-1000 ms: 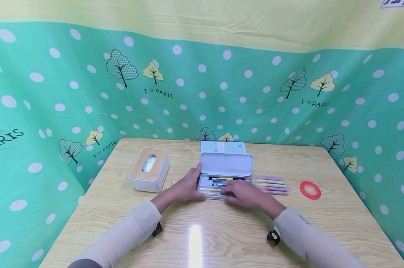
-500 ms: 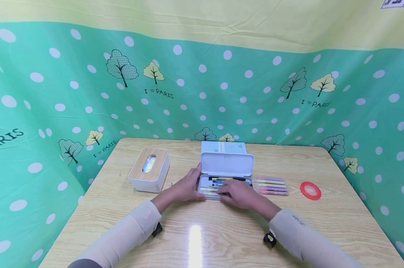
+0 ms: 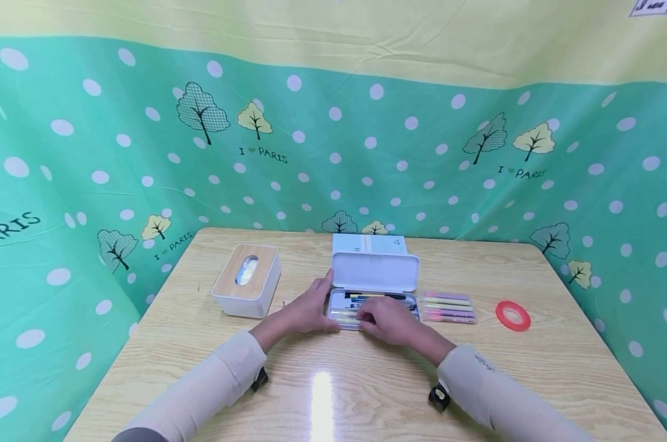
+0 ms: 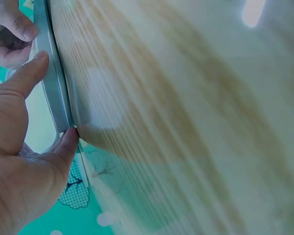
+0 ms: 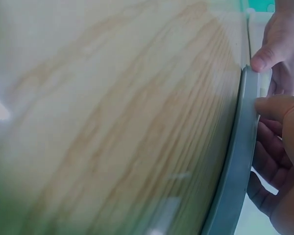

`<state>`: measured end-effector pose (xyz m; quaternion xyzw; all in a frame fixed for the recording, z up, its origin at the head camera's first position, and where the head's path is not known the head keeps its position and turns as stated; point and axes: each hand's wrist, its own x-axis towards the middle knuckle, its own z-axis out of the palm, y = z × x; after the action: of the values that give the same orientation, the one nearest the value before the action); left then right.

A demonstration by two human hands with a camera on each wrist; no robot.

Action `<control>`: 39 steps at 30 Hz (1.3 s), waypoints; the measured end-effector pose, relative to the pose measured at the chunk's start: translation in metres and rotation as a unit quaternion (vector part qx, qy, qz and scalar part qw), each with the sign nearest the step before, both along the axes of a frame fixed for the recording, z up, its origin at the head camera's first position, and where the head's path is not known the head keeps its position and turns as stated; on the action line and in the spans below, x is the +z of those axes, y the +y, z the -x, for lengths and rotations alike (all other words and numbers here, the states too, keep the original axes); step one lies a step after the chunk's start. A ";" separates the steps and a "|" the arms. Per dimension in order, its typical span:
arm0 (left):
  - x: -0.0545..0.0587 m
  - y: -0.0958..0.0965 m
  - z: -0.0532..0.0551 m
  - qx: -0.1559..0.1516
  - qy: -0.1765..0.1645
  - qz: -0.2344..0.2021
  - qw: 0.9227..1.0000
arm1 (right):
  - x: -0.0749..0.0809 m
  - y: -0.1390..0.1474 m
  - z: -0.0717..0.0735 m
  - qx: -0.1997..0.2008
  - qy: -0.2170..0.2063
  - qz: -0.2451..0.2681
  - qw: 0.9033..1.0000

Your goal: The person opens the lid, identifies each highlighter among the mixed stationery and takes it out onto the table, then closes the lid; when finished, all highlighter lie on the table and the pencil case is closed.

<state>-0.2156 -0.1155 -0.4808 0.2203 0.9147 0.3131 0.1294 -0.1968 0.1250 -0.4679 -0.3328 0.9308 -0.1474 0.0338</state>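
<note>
A white pencil case (image 3: 374, 272) lies with its lid raised, with several pens (image 3: 361, 296) in its tray. My left hand (image 3: 310, 309) grips the case's left end. In the left wrist view its thumb tip (image 4: 40, 58) sits at the front rim, and another fingertip is at the end corner. My right hand (image 3: 391, 320) reaches into the right half of the tray, over the pens. In the right wrist view its thumb (image 5: 269, 104) is right at the front wall and its other fingers (image 5: 269, 152) bend inside; I cannot tell whether they pinch a pen.
Right of the case lies a clear pack of several pastel pens (image 3: 448, 307), then a red roll of tape (image 3: 513, 315). A tissue box (image 3: 246, 281) with a wooden top stands left. A light blue box or book (image 3: 369, 244) is behind the lid. A patterned curtain backs the table.
My right hand has slid slightly left along the tray, and its forearm has followed. The left hand and the case have stayed in place.
</note>
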 end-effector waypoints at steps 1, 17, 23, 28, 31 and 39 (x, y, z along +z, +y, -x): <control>0.000 0.000 0.000 0.000 0.000 0.001 1.000 | 0.000 0.000 0.000 0.002 -0.003 0.000 1.000; 0.001 0.000 0.000 -0.006 0.005 0.007 1.000 | -0.004 -0.001 -0.004 -0.001 0.039 0.004 0.999; 0.000 0.000 -0.001 -0.002 0.006 0.011 1.000 | -0.001 0.005 -0.004 -0.002 0.076 0.029 0.997; 0.000 0.000 -0.001 0.001 0.001 0.006 1.000 | 0.004 0.018 -0.001 0.007 0.100 0.042 0.994; 0.000 0.000 -0.001 0.002 0.002 0.006 1.000 | 0.006 0.029 0.000 0.004 0.104 0.049 0.993; 0.000 0.000 0.000 0.000 0.000 0.001 1.000 | 0.006 0.066 0.001 -0.027 0.082 0.052 0.995</control>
<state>-0.2153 -0.1157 -0.4809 0.2200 0.9150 0.3122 0.1297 -0.1980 0.1911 -0.4616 -0.3194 0.9303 -0.1688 -0.0638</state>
